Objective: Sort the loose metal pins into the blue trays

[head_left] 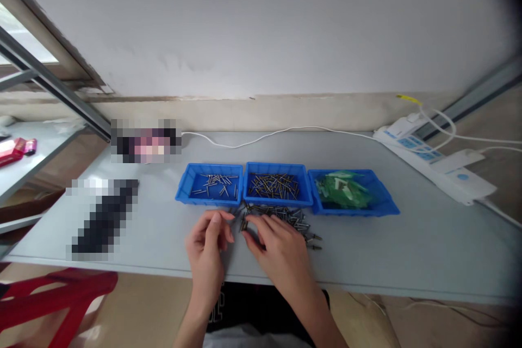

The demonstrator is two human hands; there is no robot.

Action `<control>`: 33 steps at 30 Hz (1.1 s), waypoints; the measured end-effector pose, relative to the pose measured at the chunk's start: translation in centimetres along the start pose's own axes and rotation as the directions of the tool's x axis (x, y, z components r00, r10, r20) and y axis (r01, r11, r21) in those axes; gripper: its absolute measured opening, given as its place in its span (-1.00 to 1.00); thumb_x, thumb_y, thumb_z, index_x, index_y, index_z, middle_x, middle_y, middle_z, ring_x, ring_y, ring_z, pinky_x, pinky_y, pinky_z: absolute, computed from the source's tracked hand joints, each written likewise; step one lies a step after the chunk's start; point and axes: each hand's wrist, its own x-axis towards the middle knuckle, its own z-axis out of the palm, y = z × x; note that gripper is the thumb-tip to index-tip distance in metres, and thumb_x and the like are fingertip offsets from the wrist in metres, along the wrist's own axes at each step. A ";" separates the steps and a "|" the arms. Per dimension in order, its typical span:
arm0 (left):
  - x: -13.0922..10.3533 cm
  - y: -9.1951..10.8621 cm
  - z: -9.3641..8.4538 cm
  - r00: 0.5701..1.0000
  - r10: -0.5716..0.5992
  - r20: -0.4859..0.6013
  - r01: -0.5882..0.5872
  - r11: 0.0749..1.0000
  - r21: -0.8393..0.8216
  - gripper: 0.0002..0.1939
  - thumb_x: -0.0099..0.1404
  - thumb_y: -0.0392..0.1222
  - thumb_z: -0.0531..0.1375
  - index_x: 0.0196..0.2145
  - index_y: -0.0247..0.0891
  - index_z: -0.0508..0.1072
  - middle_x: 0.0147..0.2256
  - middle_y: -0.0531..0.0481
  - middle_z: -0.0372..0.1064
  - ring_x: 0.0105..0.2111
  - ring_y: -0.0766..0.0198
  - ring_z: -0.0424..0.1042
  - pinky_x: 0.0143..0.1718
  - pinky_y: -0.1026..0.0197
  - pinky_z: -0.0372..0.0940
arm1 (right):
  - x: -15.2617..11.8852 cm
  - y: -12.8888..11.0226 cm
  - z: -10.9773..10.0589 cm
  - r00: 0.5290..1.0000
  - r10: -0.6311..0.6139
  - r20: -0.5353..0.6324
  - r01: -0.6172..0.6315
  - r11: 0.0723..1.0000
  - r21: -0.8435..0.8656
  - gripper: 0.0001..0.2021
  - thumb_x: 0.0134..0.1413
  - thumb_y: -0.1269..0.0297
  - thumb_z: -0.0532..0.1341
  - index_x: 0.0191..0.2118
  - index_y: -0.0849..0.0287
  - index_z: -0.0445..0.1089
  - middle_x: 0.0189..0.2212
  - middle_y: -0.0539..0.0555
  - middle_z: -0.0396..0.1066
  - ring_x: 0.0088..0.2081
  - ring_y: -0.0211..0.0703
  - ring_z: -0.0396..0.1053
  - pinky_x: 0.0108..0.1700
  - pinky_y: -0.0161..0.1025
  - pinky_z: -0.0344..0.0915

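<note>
My left hand (210, 236) is over the table in front of the left blue bin, its fingers curled and the thumb pressed to the index finger. Whatever it may pinch is too blurred to make out. Beside it my right hand (279, 244) pinches a small slender metal pin (243, 223) between thumb and fingers. Partly under this hand lies a loose pile of metal pins (293, 216), some with brownish ends. Silver pins (220, 180) lie in the left bin (190, 185). Darker, brassy pins (273, 185) fill the middle bin (278, 167).
The right blue bin (385, 201) holds green and pale pieces (345, 187). At the right stands a white power strip (432, 157) with cables. A white cable (261, 138) runs along the back. Two pixelated objects are at the left. A red stool (69, 299) stands below the table edge.
</note>
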 end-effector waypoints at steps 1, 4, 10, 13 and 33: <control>0.0 0.0 0.0 1.000 0.000 0.002 0.000 1.000 -0.003 -0.63 0.48 0.09 0.30 -0.32 -0.28 0.60 -0.61 0.11 0.31 -0.60 0.40 0.17 -0.57 0.38 0.09 | 0.0 0.0 0.0 1.000 0.003 -0.002 -0.003 1.000 0.000 -0.85 0.34 0.34 0.36 -0.01 0.10 0.56 -0.30 0.04 0.65 -0.27 -0.03 0.57 -0.17 -0.14 0.37; 0.0 0.1 0.0 1.000 0.003 0.009 -0.003 1.000 -0.001 -0.62 0.47 0.10 0.30 -0.32 -0.28 0.60 -0.61 0.11 0.31 -0.60 0.40 0.17 -0.57 0.38 0.08 | 0.1 0.1 0.0 1.000 0.005 -0.010 -0.005 1.000 0.006 -0.89 0.34 0.34 0.35 -0.05 0.11 0.57 -0.33 0.03 0.64 -0.30 -0.05 0.56 -0.18 -0.14 0.36; 0.0 -0.2 -0.1 1.000 0.016 0.013 -0.017 1.000 0.021 -0.61 0.49 0.11 0.28 -0.31 -0.29 0.60 -0.60 0.11 0.31 -0.60 0.39 0.18 -0.56 0.37 0.09 | 0.1 -0.2 -0.1 0.997 -0.014 -0.081 0.016 0.999 0.029 -0.93 0.39 0.32 0.29 -0.11 0.11 0.55 -0.42 0.00 0.56 -0.39 -0.11 0.49 -0.27 -0.18 0.31; -0.1 -0.2 -0.1 0.999 0.038 0.028 -0.040 0.996 0.079 -0.60 0.50 0.12 0.26 -0.29 -0.28 0.61 -0.60 0.11 0.32 -0.60 0.38 0.20 -0.56 0.36 0.11 | 0.0 -0.3 -0.5 0.988 -0.003 -0.155 0.021 0.993 0.113 -0.92 0.42 0.31 0.27 -0.09 0.13 0.53 -0.49 -0.04 0.45 -0.44 -0.15 0.43 -0.30 -0.20 0.30; 0.3 0.9 -0.1 0.787 -0.049 0.615 -0.075 0.982 0.174 -0.60 0.55 0.04 0.23 -0.36 -0.29 0.57 -0.46 -0.01 0.50 -0.47 0.32 0.35 -0.41 0.31 0.19 | -1.2 0.6 -2.9 0.986 0.038 -0.161 0.047 0.868 0.494 -0.74 0.36 0.43 0.30 0.08 -0.01 0.44 -0.40 -0.11 0.44 -0.48 -0.29 0.31 -0.40 -0.33 0.30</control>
